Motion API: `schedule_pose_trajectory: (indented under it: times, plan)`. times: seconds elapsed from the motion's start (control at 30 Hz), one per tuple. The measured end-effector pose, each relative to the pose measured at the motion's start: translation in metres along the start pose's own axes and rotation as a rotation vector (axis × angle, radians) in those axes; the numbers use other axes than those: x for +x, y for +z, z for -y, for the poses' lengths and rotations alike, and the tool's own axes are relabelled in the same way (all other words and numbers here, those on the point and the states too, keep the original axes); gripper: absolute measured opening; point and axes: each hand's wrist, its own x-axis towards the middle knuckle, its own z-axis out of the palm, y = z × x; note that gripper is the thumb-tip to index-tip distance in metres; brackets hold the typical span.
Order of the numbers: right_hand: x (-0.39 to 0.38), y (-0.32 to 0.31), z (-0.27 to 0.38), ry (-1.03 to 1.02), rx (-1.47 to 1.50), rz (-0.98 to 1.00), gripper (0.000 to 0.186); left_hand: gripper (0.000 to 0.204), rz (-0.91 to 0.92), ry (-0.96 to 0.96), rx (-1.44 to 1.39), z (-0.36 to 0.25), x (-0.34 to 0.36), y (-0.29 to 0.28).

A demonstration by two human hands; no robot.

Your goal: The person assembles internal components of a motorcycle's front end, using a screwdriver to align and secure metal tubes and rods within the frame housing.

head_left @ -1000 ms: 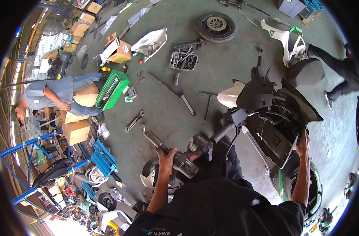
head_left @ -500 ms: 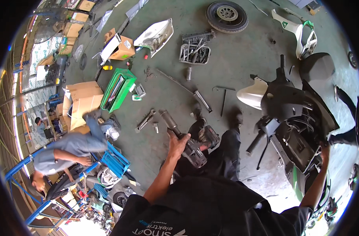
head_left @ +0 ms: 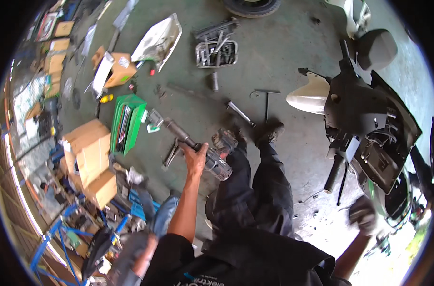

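Note:
My left hand (head_left: 195, 157) is closed around a black cordless impact tool (head_left: 217, 164) with a long metal cylindrical attachment (head_left: 178, 130), held in front of my legs. My right hand (head_left: 362, 217) is low on the right, smeared by motion, just below the handlebar grip (head_left: 336, 174) of a scooter (head_left: 352, 107) with dark body panels and a white front fender (head_left: 305, 100). Whether it holds anything cannot be made out. On the floor ahead of my feet lie a T-handle tool (head_left: 267, 105), a metal bar (head_left: 241, 113) and a short metal cylinder (head_left: 214, 81).
A tray of tools (head_left: 217, 55), a white panel (head_left: 155, 43) and a tire (head_left: 252, 9) lie ahead. A green crate (head_left: 126, 119) and cardboard boxes (head_left: 88, 152) are on the left, near blue racking (head_left: 59, 238). A co-worker (head_left: 162, 214) is at my lower left.
My right hand has come away from the scooter's panel and moved downward. The tool in my left hand has risen and shifted. The co-worker has moved toward my lower left.

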Motion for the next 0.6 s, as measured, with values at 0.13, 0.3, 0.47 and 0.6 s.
schedule_pose_trajectory:
  times: [0.13, 0.3, 0.47, 0.6]
  plan:
    - [0.131, -0.014, -0.157, 0.303, -1.294, -0.327, 0.053, 0.094, 0.002, 0.058, -0.006, 0.022, 0.064, 0.016]
    - [0.228, -0.062, -0.204, 0.257, -1.525, -0.343, 0.038, 0.095, 0.002, 0.157, 0.02, 0.059, 0.164, 0.121]
    - [0.323, -0.129, -0.23, 0.167, -1.485, -0.424, 0.034, 0.092, 0.011, 0.093, 0.024, 0.085, 0.261, 0.214]
    - [0.441, -0.193, -0.264, -0.055, -1.302, -0.539, 0.033, 0.095, 0.048, 0.133, 0.12, 0.108, 0.317, 0.264]
